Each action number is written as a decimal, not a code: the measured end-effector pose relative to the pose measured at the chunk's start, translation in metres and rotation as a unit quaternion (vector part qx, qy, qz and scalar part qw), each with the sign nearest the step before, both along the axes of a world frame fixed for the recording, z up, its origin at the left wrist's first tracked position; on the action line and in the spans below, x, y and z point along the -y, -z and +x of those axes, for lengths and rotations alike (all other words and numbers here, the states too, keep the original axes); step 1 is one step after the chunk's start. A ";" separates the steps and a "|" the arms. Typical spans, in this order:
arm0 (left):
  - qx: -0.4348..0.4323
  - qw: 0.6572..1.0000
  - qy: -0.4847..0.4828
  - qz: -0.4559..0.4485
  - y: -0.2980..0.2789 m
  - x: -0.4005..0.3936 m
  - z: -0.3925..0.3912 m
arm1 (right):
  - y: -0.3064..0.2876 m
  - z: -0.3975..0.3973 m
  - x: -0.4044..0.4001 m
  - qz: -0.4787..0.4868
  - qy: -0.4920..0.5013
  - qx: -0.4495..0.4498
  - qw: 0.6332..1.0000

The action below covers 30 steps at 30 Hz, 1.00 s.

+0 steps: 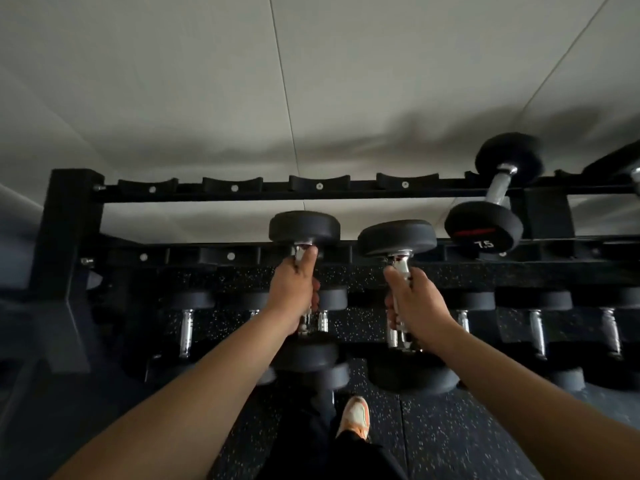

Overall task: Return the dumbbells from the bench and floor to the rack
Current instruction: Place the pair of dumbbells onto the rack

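Note:
My left hand (294,292) is closed around the chrome handle of a black round-headed dumbbell (304,227). My right hand (414,299) grips the handle of a second black dumbbell (396,237). Both dumbbells are held out over the front rail of the black rack (69,237), their far heads level with the top tier and their near heads below my wrists. The top tier's saddles (320,183) to the left and in the middle hold nothing. A dumbbell marked 7.5 (485,230) rests on the top tier at the right.
The lower tier carries several black dumbbells with chrome handles (187,332). A pale wall (311,81) stands behind the rack. Below me are a speckled black rubber floor (450,438) and my orange-and-white shoe (356,415).

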<state>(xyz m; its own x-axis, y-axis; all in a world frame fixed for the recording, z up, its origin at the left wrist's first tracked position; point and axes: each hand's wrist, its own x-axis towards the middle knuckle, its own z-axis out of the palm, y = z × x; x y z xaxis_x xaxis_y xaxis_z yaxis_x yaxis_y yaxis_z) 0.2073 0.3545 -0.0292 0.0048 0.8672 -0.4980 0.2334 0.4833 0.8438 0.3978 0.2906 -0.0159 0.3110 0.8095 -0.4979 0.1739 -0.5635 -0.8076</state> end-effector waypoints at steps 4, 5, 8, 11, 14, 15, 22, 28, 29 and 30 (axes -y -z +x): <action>0.018 1.000 -0.010 -0.003 0.010 -0.057 0.015 | 0.009 0.005 -0.040 -0.010 -0.007 0.016 1.000; 0.023 1.000 -0.006 -0.004 0.014 -0.070 0.018 | 0.012 0.006 -0.049 -0.014 -0.006 0.021 1.000; 0.032 0.999 -0.006 -0.019 0.026 -0.107 0.022 | 0.018 0.008 -0.076 -0.032 0.008 0.021 0.999; 0.040 0.998 -0.008 -0.049 0.039 -0.140 0.026 | 0.026 0.011 -0.101 -0.037 0.029 0.016 0.999; 0.044 0.997 -0.011 -0.060 0.052 -0.163 0.029 | 0.033 0.015 -0.125 -0.040 0.043 0.014 0.998; 0.046 0.997 -0.010 -0.058 0.056 -0.168 0.030 | 0.035 0.017 -0.133 -0.040 0.043 0.017 0.998; 0.045 0.997 -0.029 -0.062 0.073 -0.185 0.050 | 0.040 0.044 -0.172 -0.027 0.065 0.046 0.996; 0.052 0.996 -0.054 -0.057 0.085 -0.184 0.069 | 0.046 0.078 -0.185 -0.032 0.074 0.053 0.995; 0.054 0.995 -0.062 -0.052 0.087 -0.183 0.070 | 0.049 0.083 -0.186 -0.032 0.070 0.057 0.995; 0.052 0.995 -0.068 -0.046 0.087 -0.183 0.071 | 0.052 0.087 -0.187 -0.034 0.068 0.061 0.995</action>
